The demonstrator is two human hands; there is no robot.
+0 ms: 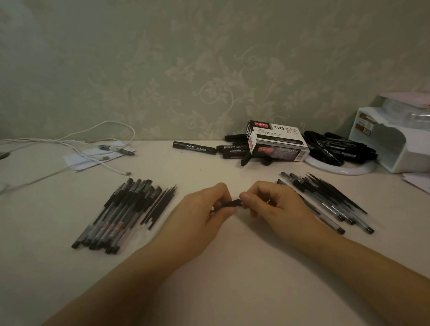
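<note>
**A:** Centre of the worktop (233, 279), just above the surface: a short black pen part (227, 205), roughly level between both hands. The left hand (202, 211) curls its fingers round 1 end. The right hand (273, 204) pinches the other end between thumb and fingertips.

**B:** Pulling apart or pushing together?

**A:** Cannot tell. Fingers hide most of it; only a dark, matt, cylindrical stretch shows.

**B:** Progress?

**A:** My guess is midway. The left pile (114, 217) has many gel pens with clear barrels and black caps, laid side by side, and thin black refills (160, 207) along its right edge. The right pile (325, 202) is smaller and looser, with refills mixed in. I cannot say which of the 2 piles is finished, so what is left stays open.

**B:** Further out?

**A:** At the back, a black-and-white carton (277, 141) marked 1120 sits against floral wallpaper, with thick black markers (338, 145) heaped round it. A white cable (98, 158) loops over paper at far left, and a white plastic organiser (396, 145) stands at far right. The worktop is pale, smooth and faintly mottled.
</note>
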